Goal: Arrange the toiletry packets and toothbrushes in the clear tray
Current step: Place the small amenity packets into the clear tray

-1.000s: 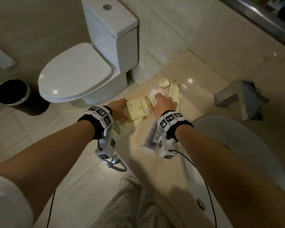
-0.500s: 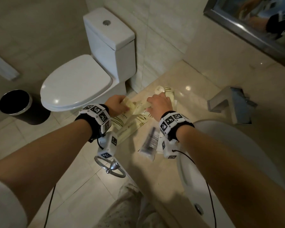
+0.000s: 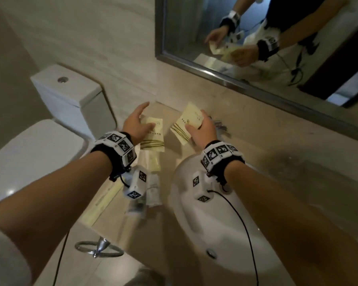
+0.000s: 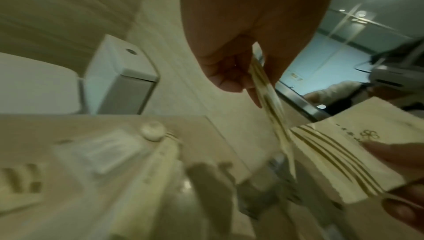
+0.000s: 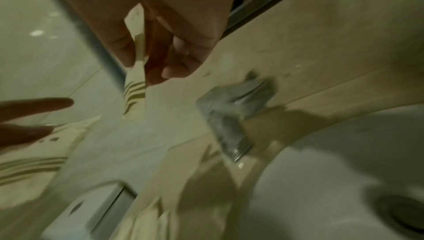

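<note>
Desk (image 3: 262, 141), beige stone, runs across the mid frame w/ the white sink basin (image 3: 221, 219) at lower centre. No clear tray can be made out in any view, so judged from that nothing is arranged yet: early stage, sorting/pick-up only.

Still lying loose on the desk, lower-left of centre in head view: a long cream toothbrush packet (image 3: 103, 203), long axis diagonal from lower left to upper right, plus a blurred clear-wrapped packet (image 3: 153, 188) running roughly straight up the frame. Left wrist view also shows a small round cream item (image 4: 152, 131) near the desk's far corner; too blurred to name.

Two flat cream packets w/ gold stripes are lifted, mid frame. Left packet (image 3: 153, 134): long axis approx. vertical in frame, striped end toward the viewer. Right packet (image 3: 187, 122): tilted, striped end lower left, plain end pointing upper right toward the mirror (image 3: 256, 38).

Left hand (image 3: 135, 125) pinches the left packet, thumb vs fingers (image 4: 229, 82); forefinger sticks out straight. Right hand (image 3: 201, 133) pinches the right packet edge-on between thumb and curled fingers (image 5: 181, 62).

Left to do, as I judge: find the tray, lay all packets + toothbrushes in it.
</note>
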### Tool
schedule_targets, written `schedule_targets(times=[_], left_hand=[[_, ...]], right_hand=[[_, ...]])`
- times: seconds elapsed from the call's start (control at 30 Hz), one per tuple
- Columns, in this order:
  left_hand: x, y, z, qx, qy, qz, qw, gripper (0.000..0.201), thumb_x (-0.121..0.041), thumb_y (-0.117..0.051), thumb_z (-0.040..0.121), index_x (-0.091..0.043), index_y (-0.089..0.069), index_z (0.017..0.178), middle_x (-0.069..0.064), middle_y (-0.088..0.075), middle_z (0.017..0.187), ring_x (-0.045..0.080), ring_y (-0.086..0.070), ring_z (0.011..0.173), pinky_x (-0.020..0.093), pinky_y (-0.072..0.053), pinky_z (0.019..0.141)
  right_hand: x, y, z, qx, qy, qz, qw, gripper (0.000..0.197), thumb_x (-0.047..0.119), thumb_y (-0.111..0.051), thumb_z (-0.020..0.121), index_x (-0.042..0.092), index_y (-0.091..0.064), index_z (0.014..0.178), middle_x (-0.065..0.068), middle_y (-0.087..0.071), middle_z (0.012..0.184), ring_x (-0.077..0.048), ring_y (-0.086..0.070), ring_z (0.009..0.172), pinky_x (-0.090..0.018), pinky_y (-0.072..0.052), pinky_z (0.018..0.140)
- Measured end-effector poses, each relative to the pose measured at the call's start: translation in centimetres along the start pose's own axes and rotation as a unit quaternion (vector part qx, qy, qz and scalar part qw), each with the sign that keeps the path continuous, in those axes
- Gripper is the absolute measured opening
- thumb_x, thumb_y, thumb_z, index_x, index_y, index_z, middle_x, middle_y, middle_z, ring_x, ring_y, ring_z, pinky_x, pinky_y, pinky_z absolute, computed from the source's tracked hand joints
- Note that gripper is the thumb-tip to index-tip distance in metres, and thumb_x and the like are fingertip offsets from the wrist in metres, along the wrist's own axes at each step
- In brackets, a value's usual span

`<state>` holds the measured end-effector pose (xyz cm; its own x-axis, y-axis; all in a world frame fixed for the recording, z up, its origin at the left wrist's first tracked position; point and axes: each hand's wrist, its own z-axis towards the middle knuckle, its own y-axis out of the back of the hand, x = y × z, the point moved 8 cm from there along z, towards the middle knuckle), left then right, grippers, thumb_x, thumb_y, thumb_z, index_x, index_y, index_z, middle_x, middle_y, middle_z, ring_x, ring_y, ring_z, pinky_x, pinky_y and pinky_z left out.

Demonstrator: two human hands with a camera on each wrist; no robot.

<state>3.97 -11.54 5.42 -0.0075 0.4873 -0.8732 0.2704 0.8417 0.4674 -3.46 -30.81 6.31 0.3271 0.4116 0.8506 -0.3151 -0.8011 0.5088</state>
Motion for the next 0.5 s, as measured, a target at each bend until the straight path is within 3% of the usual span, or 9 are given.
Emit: schedule_targets(times=[0.1,0.23,0.3,0.33,0.43,0.5], left_hand=[[-4.6,-4.4,-0.2,0.04,-0.064,-0.004,0.997,0.046,-0.007,-0.058,0.084,-0.025,-0.056,0.126,0.011,-0.057,0.131,0.027,-0.055,0.119,0.038,-0.046,0.103],[-10.7,-11.5,-2.2,0.09,-0.122,-0.026,0.988,0.028,-0.005,-0.051,0.086,-0.016,-0.069,0.105,0.014,-0.066,0.115,0.023,-0.061,0.094,0.031,-0.051,0.084],[-13.0,-15.2,-3.5,0.114,-0.139,-0.02,0.984,0.024,-0.005,-0.053,0.087,-0.012,-0.069,0.102,0.014,-0.065,0.11,0.019,-0.058,0.087,0.031,-0.053,0.081],[-14.0,-17.0,-4.1,0.126,-0.145,-0.014,0.981,0.022,-0.005,-0.053,0.087,-0.011,-0.068,0.102,0.013,-0.065,0.107,0.018,-0.058,0.082,0.027,-0.053,0.076],[-16.2,-22.5,-6.3,0.174,-0.172,-0.002,0.97,0.021,-0.006,-0.053,0.088,-0.01,-0.068,0.102,0.009,-0.063,0.099,0.009,-0.055,0.066,0.005,-0.046,0.05],[-17.3,-26.1,-8.0,0.204,-0.176,0.013,0.963,0.021,-0.009,-0.054,0.089,-0.014,-0.068,0.103,0.008,-0.063,0.096,0.01,-0.056,0.065,0.003,-0.043,0.046]], right_hand=[[-1.3,6.0,-1.8,-0.043,-0.012,0.059,0.997,0.042,0.013,-0.054,0.093,0.012,-0.046,0.134,-0.002,-0.061,0.121,-0.014,-0.059,0.104,-0.013,-0.049,0.066],[-4.6,14.5,-4.9,-0.121,-0.045,0.086,0.988,0.033,0.009,-0.048,0.095,0.005,-0.051,0.128,-0.011,-0.061,0.124,-0.02,-0.059,0.11,-0.003,-0.044,0.057],[-6.9,18.4,-6.7,-0.167,-0.063,0.087,0.98,0.03,0.008,-0.05,0.094,0.003,-0.054,0.124,-0.011,-0.063,0.118,-0.017,-0.059,0.099,0.003,-0.04,0.048],[-8.1,20.1,-7.6,-0.187,-0.072,0.082,0.976,0.029,0.007,-0.051,0.093,0.002,-0.055,0.121,-0.01,-0.064,0.113,-0.017,-0.059,0.095,0.002,-0.04,0.048],[-11.9,24.7,-10.4,-0.23,-0.103,0.044,0.967,0.022,0.008,-0.056,0.089,0.004,-0.06,0.111,-0.011,-0.067,0.105,-0.024,-0.064,0.091,-0.018,-0.047,0.063],[-14.8,27.5,-12.4,-0.255,-0.133,0.042,0.957,0.021,0.007,-0.057,0.088,0.004,-0.062,0.109,-0.013,-0.068,0.102,-0.026,-0.065,0.09,-0.023,-0.049,0.066]])
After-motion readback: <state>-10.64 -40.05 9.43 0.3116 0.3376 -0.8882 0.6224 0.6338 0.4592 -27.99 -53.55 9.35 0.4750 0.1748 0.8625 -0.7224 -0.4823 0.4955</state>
